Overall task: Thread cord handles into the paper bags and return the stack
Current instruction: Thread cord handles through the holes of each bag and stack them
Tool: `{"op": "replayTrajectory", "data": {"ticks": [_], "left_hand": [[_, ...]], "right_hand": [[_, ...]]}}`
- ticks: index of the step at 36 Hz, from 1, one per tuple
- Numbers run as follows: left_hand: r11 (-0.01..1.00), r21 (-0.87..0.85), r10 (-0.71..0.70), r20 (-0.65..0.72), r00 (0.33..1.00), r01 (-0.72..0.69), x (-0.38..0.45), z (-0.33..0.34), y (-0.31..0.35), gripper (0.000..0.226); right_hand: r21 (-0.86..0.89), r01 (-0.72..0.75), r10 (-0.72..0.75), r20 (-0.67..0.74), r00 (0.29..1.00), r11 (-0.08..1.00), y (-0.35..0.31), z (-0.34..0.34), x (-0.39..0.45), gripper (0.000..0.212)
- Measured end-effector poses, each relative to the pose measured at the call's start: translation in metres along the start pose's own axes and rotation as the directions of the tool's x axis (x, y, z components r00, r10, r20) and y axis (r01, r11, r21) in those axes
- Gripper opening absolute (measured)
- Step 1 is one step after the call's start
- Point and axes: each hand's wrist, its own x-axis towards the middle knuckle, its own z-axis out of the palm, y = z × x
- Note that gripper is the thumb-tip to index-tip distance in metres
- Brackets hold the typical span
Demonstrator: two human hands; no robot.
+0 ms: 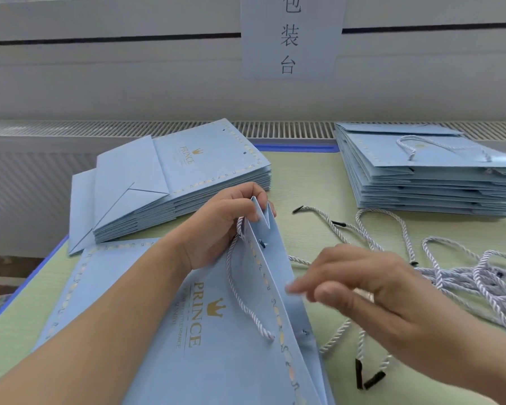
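A light blue paper bag (216,331) printed "PRINCE" lies flat in front of me with a white twisted cord handle (237,290) looped across its face. My left hand (216,226) grips the bag's folded top corner, lifting it slightly. My right hand (362,285) hovers blurred just right of the bag's top edge, fingers loosely extended, with a cord running under it; whether it holds that cord is unclear. A loose cord (360,343) with black tips lies below my right hand.
A stack of flat bags without handles (187,176) sits at the back left. A stack of bags with handles (427,176) stands at the back right. A tangle of loose cords (465,273) covers the green table (310,176) at right.
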Motion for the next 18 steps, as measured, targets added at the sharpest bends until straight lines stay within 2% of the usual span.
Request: {"op": "replayTrajectory", "data": {"ticks": [3, 5, 6, 10, 14, 16, 18], "left_hand": [[1.0, 0.024, 0.003, -0.002, 1.0, -0.003, 0.001, 0.0, 0.0, 0.017], [1.0, 0.025, 0.003, 0.001, 1.0, -0.003, 0.001, 0.001, 0.001, 0.018], [1.0, 0.021, 0.004, 0.003, 1.0, -0.004, 0.0, 0.001, 0.001, 0.018], [1.0, 0.009, 0.003, 0.009, 1.0, -0.003, 0.0, 0.002, 0.003, 0.018], [1.0, -0.003, 0.004, 0.014, 1.0, -0.004, -0.001, 0.0, 0.005, 0.019], [1.0, -0.016, 0.018, 0.014, 1.0, -0.017, -0.001, -0.001, 0.006, 0.018], [0.999, -0.03, 0.029, 0.011, 1.0, -0.029, -0.002, -0.001, 0.007, 0.018]], "right_hand": [[-0.102, -0.106, 0.088, -0.168, 0.982, 0.989, 0.008, 0.0, 0.003, 0.028], [-0.111, -0.175, 0.149, -0.209, 0.966, 0.978, 0.011, -0.001, 0.005, 0.018], [-0.101, -0.213, 0.19, -0.199, 0.961, 0.972, 0.011, -0.002, 0.006, 0.014], [-0.155, -0.344, 0.343, -0.032, 0.939, 0.926, 0.01, -0.006, 0.02, 0.034], [-0.146, -0.397, 0.412, 0.088, 0.907, 0.906, 0.013, -0.003, 0.04, 0.049], [-0.083, -0.418, 0.426, 0.112, 0.898, 0.904, 0.017, 0.001, 0.048, 0.055], [0.078, -0.441, 0.427, 0.15, 0.892, 0.894, 0.019, 0.007, 0.054, 0.062]]}}
